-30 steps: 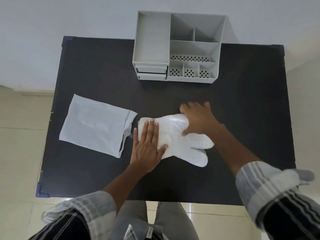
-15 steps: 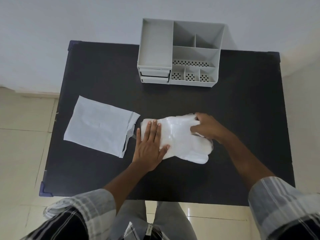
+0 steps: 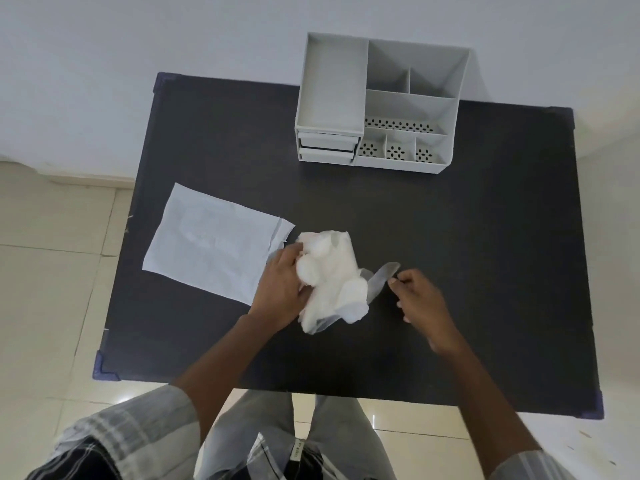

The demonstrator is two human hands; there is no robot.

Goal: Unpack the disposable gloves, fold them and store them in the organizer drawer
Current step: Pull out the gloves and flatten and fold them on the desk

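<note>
The dark surface fills most of my view, with pale floor tiles showing past its edges. At about one o'clock, near the far edge, the grey organizer stands with its open compartments facing up and its two small drawers stacked on the near left side, both pushed in. At about nine o'clock the flat white packet lies with its torn end pointing toward the middle. Just beside that end, near the centre, the disposable gloves sit in a crumpled, partly folded white bundle, with thin translucent edges trailing out toward four o'clock. My left hand rests on the bundle's nine o'clock side, fingers curled around it and gripping it. My right hand is at three o'clock of the bundle, fingers bent, thumb and forefinger pinching a clear flap of glove film that stretches from the bundle.
</note>
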